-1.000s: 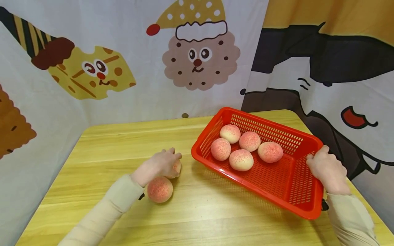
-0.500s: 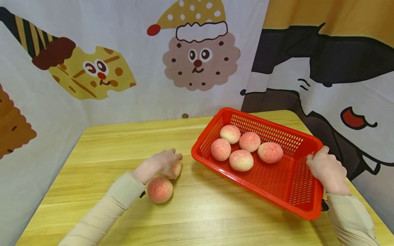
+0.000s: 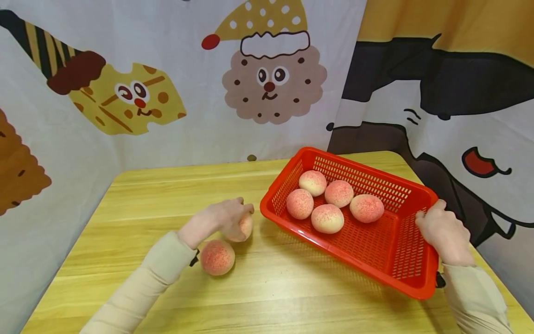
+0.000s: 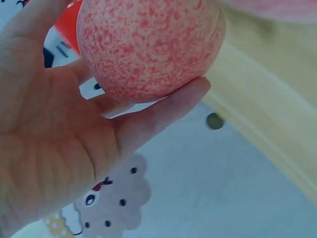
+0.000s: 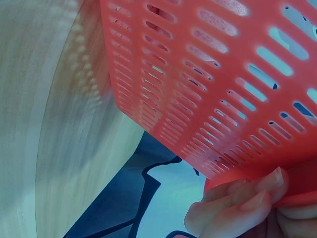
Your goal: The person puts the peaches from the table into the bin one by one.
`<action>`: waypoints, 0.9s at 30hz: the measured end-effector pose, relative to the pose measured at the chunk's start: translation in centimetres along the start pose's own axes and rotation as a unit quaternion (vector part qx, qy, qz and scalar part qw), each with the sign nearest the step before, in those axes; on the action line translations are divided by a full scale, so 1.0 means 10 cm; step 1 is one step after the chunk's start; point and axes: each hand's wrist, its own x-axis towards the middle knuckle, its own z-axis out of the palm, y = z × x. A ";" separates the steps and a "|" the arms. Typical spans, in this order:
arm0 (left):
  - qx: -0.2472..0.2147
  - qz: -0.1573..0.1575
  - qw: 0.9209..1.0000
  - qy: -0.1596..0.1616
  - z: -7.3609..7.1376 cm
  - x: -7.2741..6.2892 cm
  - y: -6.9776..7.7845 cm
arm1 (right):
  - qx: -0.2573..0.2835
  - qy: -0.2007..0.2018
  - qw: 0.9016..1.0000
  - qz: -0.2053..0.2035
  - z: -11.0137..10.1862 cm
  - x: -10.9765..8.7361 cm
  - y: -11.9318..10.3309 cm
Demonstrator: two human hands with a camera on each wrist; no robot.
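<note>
My left hand (image 3: 221,220) grips a pink-speckled peach (image 3: 244,227) over the table, left of the red basket. In the left wrist view its fingers and thumb lie around that peach (image 4: 151,47). A second peach (image 3: 217,258) rests on the table just below the left hand. On the right, my right hand (image 3: 444,229) holds the short end rim of the red plastic basket (image 3: 354,262), which has slotted walls. Curled fingers (image 5: 237,203) at the basket's rim show in the right wrist view. Several peaches (image 3: 327,218) lie grouped in the basket's left half.
The basket sits at an angle on a light wood table (image 3: 267,297). A cartoon-printed cloth (image 3: 192,144) hangs behind the table and along its sides. Part of a pink rounded thing (image 4: 282,6) shows at the top of the left wrist view.
My left hand has shifted slightly right with the peach, away from the peach left on the table. The right hand and basket stay in place.
</note>
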 end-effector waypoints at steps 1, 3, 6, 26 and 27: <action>-0.001 0.003 1.000 0.001 -0.03 -0.01 0.01 | 0.000 0.000 1.000 0.000 0.00 0.00 0.00; 0.001 0.006 1.000 0.004 -0.10 -0.06 0.05 | -0.001 0.000 1.000 0.000 0.00 0.00 0.00; -0.005 0.008 1.000 0.006 -0.22 -0.13 0.09 | -0.003 0.000 1.000 -0.002 0.00 0.00 0.00; 0.048 0.118 0.987 0.098 -0.67 0.01 0.74 | -0.007 0.009 1.000 -0.003 0.01 0.01 0.01; 0.051 0.128 0.985 0.104 -0.67 0.05 0.79 | -0.007 0.009 1.000 -0.003 0.01 0.01 0.01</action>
